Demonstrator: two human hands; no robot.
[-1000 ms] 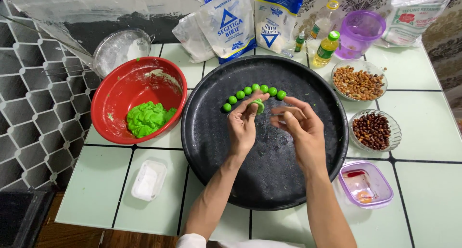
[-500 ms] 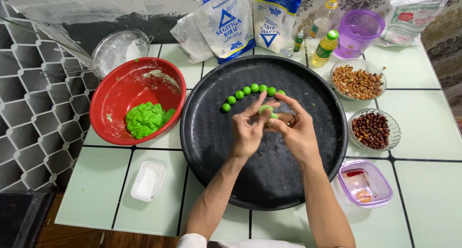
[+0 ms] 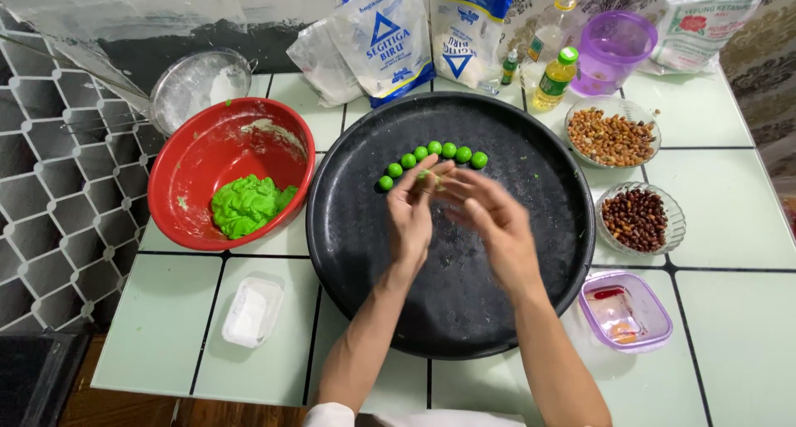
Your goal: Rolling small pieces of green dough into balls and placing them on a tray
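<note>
- The left hand (image 3: 412, 215) and right hand (image 3: 491, 220) meet fingertip to fingertip over the black round tray (image 3: 356, 253), their grip narrow around a small bit of green dough (image 3: 424, 174) that barely shows between the fingers.
- Just beyond the fingertips, a curved row of green balls (image 3: 431, 156) lies on the tray's far half.
- Likely risk: the hands work so near that row that a knuckle or dropped piece could nudge the balls together, and soft dough would probably stick or flatten.
- The tray's near half is bare, giving room to pull back.
- The red bowl (image 3: 199, 157) with the green dough lump (image 3: 246, 205) touches the tray's left rim; the peanut dishes crowd the right, so sideways reaches are tight.
- The counter (image 3: 734, 303) ends just left of the red bowl.
</note>
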